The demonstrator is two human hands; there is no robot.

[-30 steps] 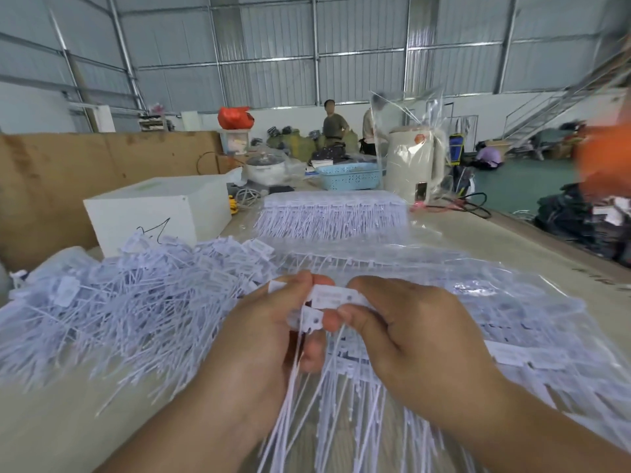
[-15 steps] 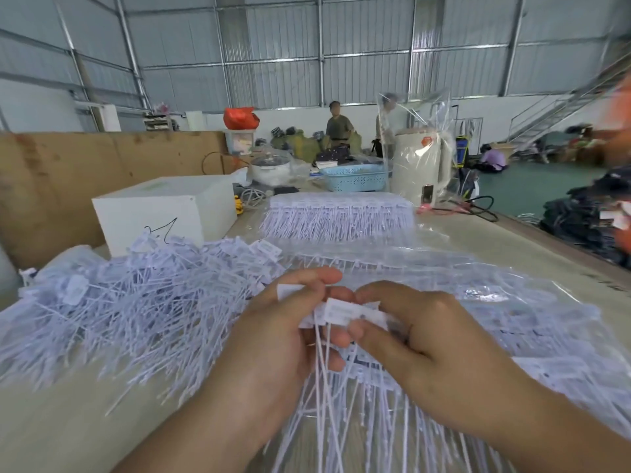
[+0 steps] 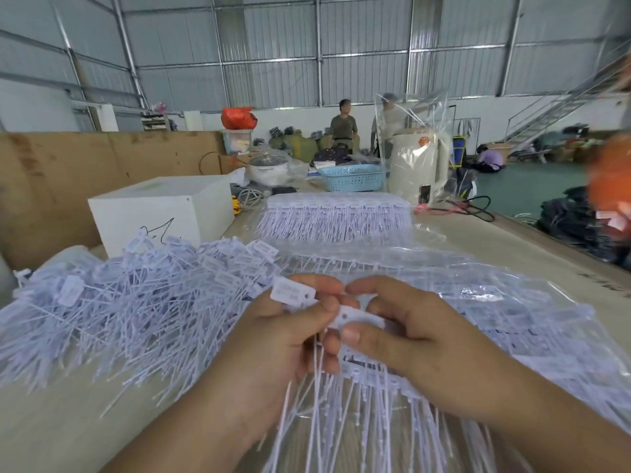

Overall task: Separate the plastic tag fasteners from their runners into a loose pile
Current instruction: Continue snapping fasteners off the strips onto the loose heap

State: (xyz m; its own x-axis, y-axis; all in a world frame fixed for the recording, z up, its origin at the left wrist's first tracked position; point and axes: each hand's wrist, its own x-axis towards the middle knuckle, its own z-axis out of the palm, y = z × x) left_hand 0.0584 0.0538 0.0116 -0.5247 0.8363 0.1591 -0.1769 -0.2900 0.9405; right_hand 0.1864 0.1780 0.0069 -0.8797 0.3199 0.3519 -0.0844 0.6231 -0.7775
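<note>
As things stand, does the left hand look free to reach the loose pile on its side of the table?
Probably yes. The loose pile lies just beside the left hand on the table, with nothing between them. The hand is busy, though: it pinches a tag, so it could drop that there but not grasp more.

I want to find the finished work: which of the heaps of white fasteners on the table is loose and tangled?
The loose pile beside the left hand; its fasteners cross every way, while the far bundle hangs in even rows.
</note>
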